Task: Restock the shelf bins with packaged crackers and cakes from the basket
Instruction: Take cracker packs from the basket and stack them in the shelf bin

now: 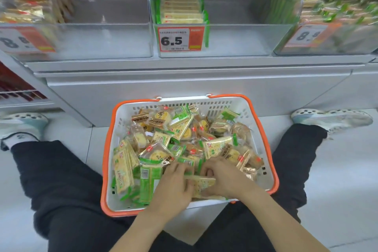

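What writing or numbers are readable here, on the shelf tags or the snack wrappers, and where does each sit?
"6.5": red and white price tag on the middle clear plastic shelf bin; its small print is unreadable.
"8.8", blurred: price tag on the left bin.
"8." plus a blurred digit: price tag on the right bin.
Green and yellow cracker packets in the white, orange-rimmed basket: print too small to read.

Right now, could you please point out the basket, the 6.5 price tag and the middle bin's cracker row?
basket (242,98): head view, orange far rim.
6.5 price tag (171,40): head view, printed digits.
cracker row (181,17): head view, front pack's face.
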The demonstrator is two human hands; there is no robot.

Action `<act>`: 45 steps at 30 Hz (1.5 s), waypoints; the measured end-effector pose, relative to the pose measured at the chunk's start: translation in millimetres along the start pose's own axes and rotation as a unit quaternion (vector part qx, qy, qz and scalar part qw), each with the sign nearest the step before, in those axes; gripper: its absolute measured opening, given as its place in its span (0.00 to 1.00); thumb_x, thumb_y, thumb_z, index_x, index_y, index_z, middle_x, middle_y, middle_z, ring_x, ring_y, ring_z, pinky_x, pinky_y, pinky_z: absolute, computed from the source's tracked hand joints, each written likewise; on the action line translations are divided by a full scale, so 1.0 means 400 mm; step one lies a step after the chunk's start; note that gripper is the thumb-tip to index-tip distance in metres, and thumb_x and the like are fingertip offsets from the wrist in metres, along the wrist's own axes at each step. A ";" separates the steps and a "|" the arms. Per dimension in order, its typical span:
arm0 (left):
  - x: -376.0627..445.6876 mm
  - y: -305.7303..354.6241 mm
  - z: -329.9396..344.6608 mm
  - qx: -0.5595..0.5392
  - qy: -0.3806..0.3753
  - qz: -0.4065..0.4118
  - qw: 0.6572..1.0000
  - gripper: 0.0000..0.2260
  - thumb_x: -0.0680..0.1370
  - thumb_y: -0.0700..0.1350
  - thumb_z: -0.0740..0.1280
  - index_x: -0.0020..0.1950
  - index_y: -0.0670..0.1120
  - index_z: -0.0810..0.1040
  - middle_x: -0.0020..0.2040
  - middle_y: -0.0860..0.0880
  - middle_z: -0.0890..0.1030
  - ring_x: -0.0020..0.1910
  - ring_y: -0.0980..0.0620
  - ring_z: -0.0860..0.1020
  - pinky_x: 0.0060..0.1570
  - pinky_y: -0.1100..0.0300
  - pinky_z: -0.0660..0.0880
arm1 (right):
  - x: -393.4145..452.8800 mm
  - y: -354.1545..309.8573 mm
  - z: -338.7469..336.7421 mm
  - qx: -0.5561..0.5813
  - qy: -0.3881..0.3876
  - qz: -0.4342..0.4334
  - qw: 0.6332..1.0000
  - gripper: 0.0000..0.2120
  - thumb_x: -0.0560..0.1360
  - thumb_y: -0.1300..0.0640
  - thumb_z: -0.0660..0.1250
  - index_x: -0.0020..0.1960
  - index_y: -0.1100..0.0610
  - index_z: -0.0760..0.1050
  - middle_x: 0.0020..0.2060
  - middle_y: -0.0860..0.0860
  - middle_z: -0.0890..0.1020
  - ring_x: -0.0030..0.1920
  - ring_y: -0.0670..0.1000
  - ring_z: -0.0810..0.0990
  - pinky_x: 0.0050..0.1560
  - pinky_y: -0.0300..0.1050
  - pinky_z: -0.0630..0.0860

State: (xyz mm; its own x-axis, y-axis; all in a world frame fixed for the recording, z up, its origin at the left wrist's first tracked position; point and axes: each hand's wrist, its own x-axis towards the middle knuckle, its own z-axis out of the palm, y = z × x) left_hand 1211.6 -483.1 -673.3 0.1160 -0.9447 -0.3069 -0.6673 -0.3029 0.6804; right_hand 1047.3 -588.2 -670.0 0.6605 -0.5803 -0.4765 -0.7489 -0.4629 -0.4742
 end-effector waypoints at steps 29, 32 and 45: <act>0.040 0.114 -0.163 -0.212 0.093 -0.002 0.973 0.02 0.77 0.48 0.72 0.46 0.55 0.84 0.42 0.58 0.84 0.42 0.57 0.81 0.43 0.57 0.79 | -0.063 -0.010 -0.101 0.258 0.146 0.006 0.955 0.20 0.74 0.47 0.76 0.63 0.41 0.76 0.53 0.35 0.81 0.58 0.34 0.76 0.56 0.30 0.74; 0.048 0.152 -0.197 -0.124 0.098 0.066 0.985 0.04 0.78 0.50 0.71 0.49 0.60 0.84 0.45 0.65 0.82 0.46 0.62 0.79 0.46 0.60 0.77 | -0.053 -0.036 -0.109 0.243 0.186 -0.030 0.952 0.16 0.75 0.49 0.74 0.61 0.43 0.77 0.54 0.36 0.81 0.57 0.37 0.77 0.54 0.32 0.74; 0.248 0.256 -0.472 -0.076 0.405 0.145 0.900 0.16 0.78 0.42 0.66 0.65 0.44 0.73 0.60 0.50 0.74 0.62 0.49 0.72 0.65 0.51 0.70 | -0.008 -0.123 -0.412 0.331 0.377 -0.097 0.859 0.16 0.75 0.54 0.74 0.59 0.44 0.73 0.47 0.41 0.86 0.47 0.45 0.84 0.48 0.45 0.81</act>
State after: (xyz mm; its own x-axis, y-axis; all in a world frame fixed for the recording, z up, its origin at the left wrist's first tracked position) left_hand 1293.7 -631.7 -508.3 0.4924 -0.7498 0.4419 -0.6546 0.0155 0.7558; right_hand 1073.3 -673.9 -523.3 0.3594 -0.9200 0.1565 -0.2676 -0.2622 -0.9272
